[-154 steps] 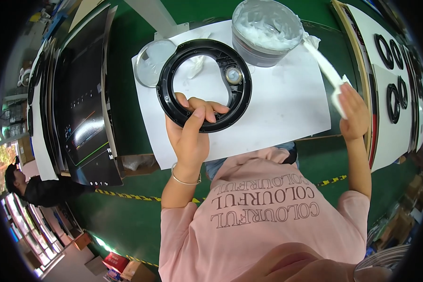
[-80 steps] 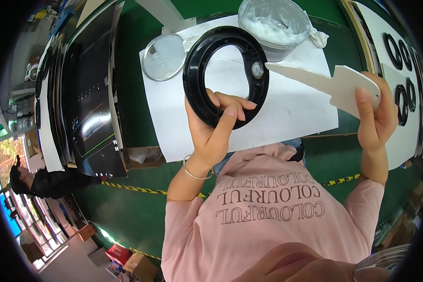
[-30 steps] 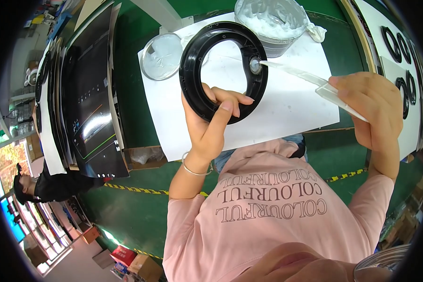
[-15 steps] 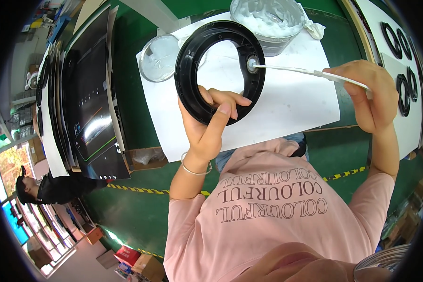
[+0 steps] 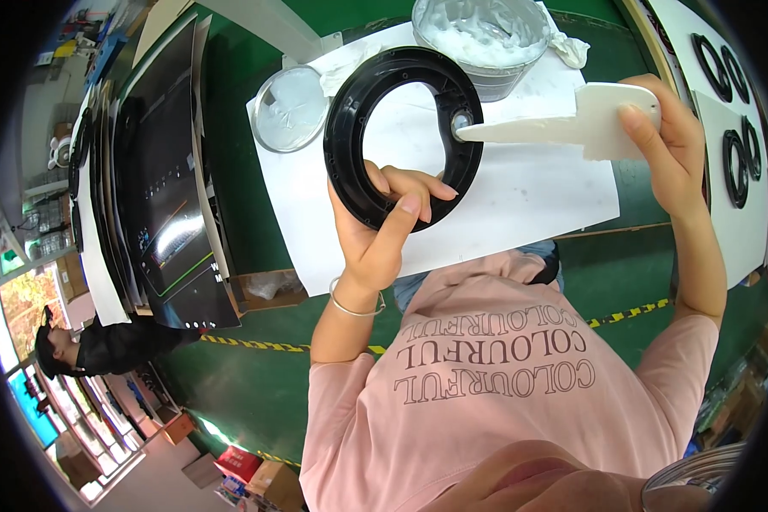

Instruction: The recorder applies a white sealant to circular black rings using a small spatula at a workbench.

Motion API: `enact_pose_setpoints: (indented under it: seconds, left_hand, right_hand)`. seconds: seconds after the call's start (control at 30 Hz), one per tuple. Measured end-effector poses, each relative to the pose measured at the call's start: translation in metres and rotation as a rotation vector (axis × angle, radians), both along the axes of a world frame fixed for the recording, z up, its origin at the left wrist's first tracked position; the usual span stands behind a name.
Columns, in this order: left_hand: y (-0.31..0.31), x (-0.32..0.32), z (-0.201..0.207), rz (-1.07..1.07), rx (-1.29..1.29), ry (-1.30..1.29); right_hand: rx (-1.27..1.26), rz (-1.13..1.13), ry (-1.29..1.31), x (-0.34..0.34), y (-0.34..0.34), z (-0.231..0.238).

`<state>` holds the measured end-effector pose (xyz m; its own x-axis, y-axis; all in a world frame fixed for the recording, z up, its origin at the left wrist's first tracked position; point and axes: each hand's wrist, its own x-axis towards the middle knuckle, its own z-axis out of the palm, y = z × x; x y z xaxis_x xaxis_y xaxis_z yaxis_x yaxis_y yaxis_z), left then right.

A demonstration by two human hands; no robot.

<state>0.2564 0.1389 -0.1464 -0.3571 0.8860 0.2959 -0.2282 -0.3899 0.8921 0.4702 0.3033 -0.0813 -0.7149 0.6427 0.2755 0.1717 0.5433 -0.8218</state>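
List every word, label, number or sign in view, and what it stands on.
Pink shirt: three rows of large dark lettering, legible but not transcribed here.
Black panel: larger white letters at one edge, not transcribed; other marks too small to read.
Red box: pale print, too small to read.
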Motion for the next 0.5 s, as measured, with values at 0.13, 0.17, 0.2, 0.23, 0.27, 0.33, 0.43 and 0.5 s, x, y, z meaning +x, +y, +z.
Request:
enact_pose_setpoints:
  seconds: [0.13,0.17,0.2,0.23,0.27,0.33,0.43,0.5]
  left_hand:
    - [0.000,0.002,0.000,0.016,-0.013,-0.037]
    - [-0.001,0.002,-0.001,0.016,-0.014,-0.036]
    - [-0.001,0.001,-0.001,0.015,-0.014,-0.025]
    - [-0.001,0.001,-0.002,0.014,-0.013,-0.015]
    - [0.000,0.000,-0.002,0.014,-0.013,-0.014]
    - [0.001,0.000,-0.001,0.008,-0.019,-0.045]
    - [0.001,0.001,0.000,0.016,-0.041,-0.042]
    - [0.002,0.001,0.000,0.023,-0.039,-0.045]
  right_hand:
    - [-0.206,-0.034,0.066,0.001,-0.001,-0.019]
    - [-0.312,-0.085,0.099,0.001,-0.002,-0.025]
    - [-0.418,-0.137,0.130,0.001,-0.004,-0.031]
    - [-0.512,-0.163,0.160,0.000,-0.006,-0.034]
    - [-0.512,-0.163,0.160,0.000,-0.008,-0.037]
    - [-0.605,-0.212,0.197,0.000,-0.012,-0.042]
    - [-0.621,-0.257,0.237,-0.003,-0.018,-0.045]
    - [-0.632,-0.270,0.253,-0.005,-0.021,-0.047]
